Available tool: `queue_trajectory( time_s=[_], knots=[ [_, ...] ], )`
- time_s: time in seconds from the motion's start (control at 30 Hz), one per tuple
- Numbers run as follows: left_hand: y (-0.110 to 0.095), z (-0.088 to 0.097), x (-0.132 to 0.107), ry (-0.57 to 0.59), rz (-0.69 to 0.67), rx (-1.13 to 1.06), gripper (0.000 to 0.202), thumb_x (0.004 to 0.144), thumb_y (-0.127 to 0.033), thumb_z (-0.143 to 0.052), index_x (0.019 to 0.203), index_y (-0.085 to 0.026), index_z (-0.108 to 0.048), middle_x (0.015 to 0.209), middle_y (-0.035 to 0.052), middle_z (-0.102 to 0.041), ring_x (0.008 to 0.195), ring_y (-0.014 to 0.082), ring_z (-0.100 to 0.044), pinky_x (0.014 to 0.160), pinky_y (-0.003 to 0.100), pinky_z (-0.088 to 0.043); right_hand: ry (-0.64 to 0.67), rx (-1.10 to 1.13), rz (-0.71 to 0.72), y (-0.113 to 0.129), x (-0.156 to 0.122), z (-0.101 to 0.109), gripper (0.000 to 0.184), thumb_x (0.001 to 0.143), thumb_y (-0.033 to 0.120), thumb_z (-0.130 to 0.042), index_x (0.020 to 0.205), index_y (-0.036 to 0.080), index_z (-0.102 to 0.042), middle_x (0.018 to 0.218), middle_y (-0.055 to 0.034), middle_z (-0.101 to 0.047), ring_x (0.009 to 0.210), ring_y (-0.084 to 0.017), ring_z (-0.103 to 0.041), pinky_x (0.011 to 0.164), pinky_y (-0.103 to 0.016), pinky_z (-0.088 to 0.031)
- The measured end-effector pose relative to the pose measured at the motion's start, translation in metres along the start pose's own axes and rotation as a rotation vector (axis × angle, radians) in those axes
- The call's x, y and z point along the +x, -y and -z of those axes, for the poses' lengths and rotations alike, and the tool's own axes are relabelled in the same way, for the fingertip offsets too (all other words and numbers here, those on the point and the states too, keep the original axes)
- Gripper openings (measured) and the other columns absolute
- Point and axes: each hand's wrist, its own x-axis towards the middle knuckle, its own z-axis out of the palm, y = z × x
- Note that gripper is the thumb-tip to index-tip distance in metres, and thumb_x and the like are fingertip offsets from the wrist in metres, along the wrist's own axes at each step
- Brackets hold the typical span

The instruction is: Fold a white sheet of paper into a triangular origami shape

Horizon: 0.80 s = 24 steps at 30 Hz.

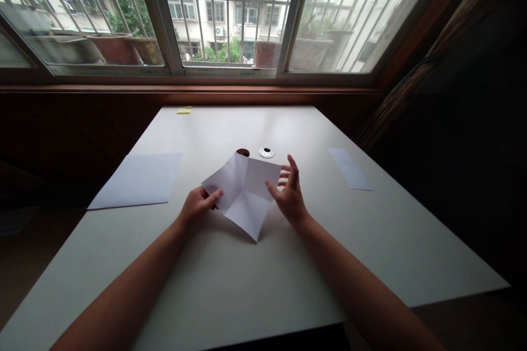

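A white sheet of paper (257,178), creased with folds that meet near its middle, is held up over the table. Its lower corner points down toward me. My left hand (200,203) pinches the paper's left edge, thumb on the front and fingers mostly hidden behind. At the right edge, my right hand (290,192) has its thumb against the front face, while several fingertips pass behind the paper and the index finger is raised off it. How firmly the right hand grips cannot be made out.
The white table (230,290) carries a larger stack or sheet of white paper (138,178) at left and a narrow paper strip (351,169) at right. Beyond the folded sheet are a round table hole (242,152) and a ring-shaped cover (266,152). Yellow sticky notes (184,110) lie near the window.
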Motion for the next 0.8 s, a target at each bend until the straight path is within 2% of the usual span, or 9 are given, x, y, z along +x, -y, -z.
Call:
queue_trajectory(
  time_s=[0.1,0.2,0.33,0.4,0.47,0.53,0.63,0.7,0.8],
  knots=[
    [0.001,0.004,0.000,0.064,0.021,0.007,0.035,0.077,-0.047,-0.070,0.067,-0.014,-0.064,0.054,0.0014,-0.061,0.049,0.0142,-0.057,0.047,0.023,-0.042,0.003,-0.228,0.178,0.004,0.002,0.006,0.072,0.082,0.013,-0.062,0.147,0.032,-0.036,0.147,-0.0130,-0.034,0.132,-0.033,-0.040,0.105,-0.056,-0.044],
    [0.000,0.009,0.002,0.068,0.046,0.064,0.031,0.077,-0.044,-0.069,0.073,-0.014,-0.066,0.061,0.0021,-0.064,0.052,0.0148,-0.058,0.048,0.023,-0.042,0.161,-0.388,0.324,0.001,0.005,0.011,0.058,0.081,0.003,-0.058,0.130,0.032,-0.058,0.154,-0.0054,-0.033,0.146,-0.035,-0.022,0.115,-0.063,-0.027],
    [0.000,0.011,0.006,-0.104,-0.076,0.166,0.042,0.076,-0.035,-0.069,0.113,-0.017,-0.063,0.102,0.0086,-0.068,0.084,0.0218,-0.066,0.062,0.028,-0.053,0.500,-0.376,0.450,-0.016,0.006,0.007,0.057,0.080,-0.003,-0.050,0.125,0.029,-0.063,0.148,-0.0034,-0.048,0.142,-0.030,-0.035,0.116,-0.061,-0.028],
    [0.001,0.011,0.007,-0.223,-0.201,0.283,0.060,0.075,-0.028,-0.068,0.132,-0.022,-0.051,0.125,0.0117,-0.058,0.104,0.0253,-0.063,0.076,0.034,-0.056,0.600,-0.317,0.471,-0.022,0.005,0.002,0.056,0.083,-0.002,-0.049,0.129,0.028,-0.061,0.144,-0.0039,-0.053,0.139,-0.026,-0.041,0.114,-0.054,-0.035],
    [0.004,0.012,0.008,-0.259,-0.326,0.444,0.070,0.075,-0.020,-0.066,0.141,-0.026,-0.044,0.139,0.0119,-0.047,0.122,0.0279,-0.053,0.095,0.043,-0.050,0.640,-0.260,0.470,-0.025,0.004,-0.002,0.054,0.086,0.000,-0.048,0.131,0.027,-0.060,0.141,-0.0043,-0.056,0.137,-0.024,-0.045,0.113,-0.049,-0.040],
    [0.006,0.013,0.008,-0.183,-0.439,0.597,0.063,0.077,-0.014,-0.060,0.137,-0.029,-0.051,0.143,0.0089,-0.045,0.134,0.0292,-0.043,0.110,0.049,-0.037,0.647,-0.215,0.455,-0.024,0.004,-0.003,0.049,0.090,0.004,-0.048,0.130,0.027,-0.061,0.139,-0.0050,-0.058,0.135,-0.023,-0.047,0.112,-0.048,-0.041],
    [0.009,0.014,0.009,0.012,-0.552,0.733,0.042,0.081,-0.008,-0.051,0.115,-0.028,-0.068,0.139,0.0039,-0.055,0.142,0.0292,-0.032,0.117,0.054,-0.026,0.673,-0.145,0.425,-0.022,0.006,0.001,0.039,0.093,0.014,-0.053,0.128,0.027,-0.063,0.138,-0.0063,-0.058,0.136,-0.025,-0.046,0.113,-0.049,-0.040],
    [0.009,0.014,0.010,0.120,-0.577,0.772,0.035,0.086,-0.011,-0.049,0.110,-0.027,-0.070,0.132,0.0034,-0.061,0.142,0.0289,-0.034,0.117,0.058,-0.022,0.731,-0.084,0.406,-0.021,0.010,0.006,0.038,0.091,0.023,-0.061,0.128,0.028,-0.063,0.140,-0.0066,-0.057,0.138,-0.027,-0.044,0.114,-0.051,-0.038],
    [0.005,0.014,0.008,0.238,-0.599,0.787,0.031,0.095,-0.024,-0.048,0.120,-0.027,-0.066,0.131,0.0046,-0.064,0.132,0.0268,-0.049,0.118,0.061,-0.016,0.834,-0.026,0.364,-0.021,0.016,0.013,0.046,0.084,0.038,-0.071,0.129,0.029,-0.063,0.144,-0.0071,-0.053,0.140,-0.029,-0.040,0.116,-0.054,-0.033]
  ],
)
